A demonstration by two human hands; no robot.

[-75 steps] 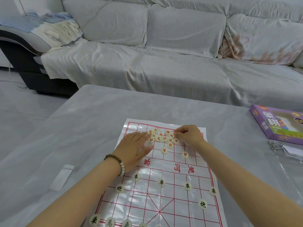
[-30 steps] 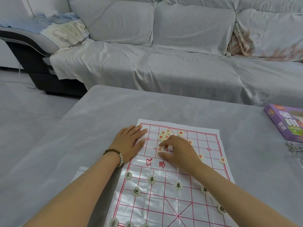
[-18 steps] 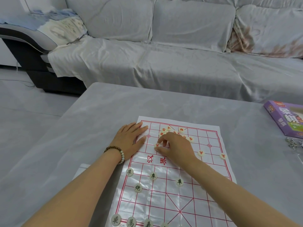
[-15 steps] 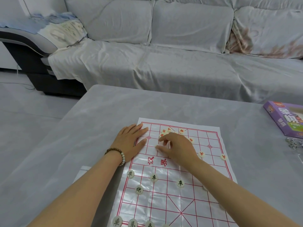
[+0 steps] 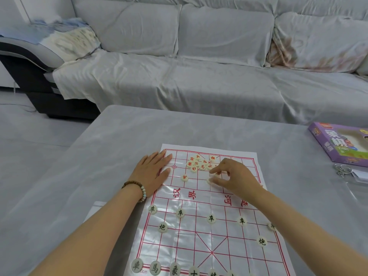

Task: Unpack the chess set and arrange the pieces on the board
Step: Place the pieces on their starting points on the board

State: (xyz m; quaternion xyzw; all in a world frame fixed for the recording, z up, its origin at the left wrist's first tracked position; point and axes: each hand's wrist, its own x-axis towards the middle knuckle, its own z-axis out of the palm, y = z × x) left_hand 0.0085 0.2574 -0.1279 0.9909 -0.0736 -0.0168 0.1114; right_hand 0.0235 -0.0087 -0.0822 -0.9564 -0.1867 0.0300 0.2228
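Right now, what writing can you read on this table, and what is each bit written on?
"汉界" and "楚河": red print across the middle of the board.
"卒": each of the row of pieces below that print.
"炮": the two nearer pieces.
"車", "馬", "象": the near-edge pieces.
"象棋": the purple box.
Too small to read surely: the red-lettered pile.
Blurred: the box's smaller print.

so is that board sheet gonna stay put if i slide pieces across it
Probably floppy: the board sheet shows creases and glossy wrinkles. Likely light and apt to shift, since the left hand lies flat on its edge.
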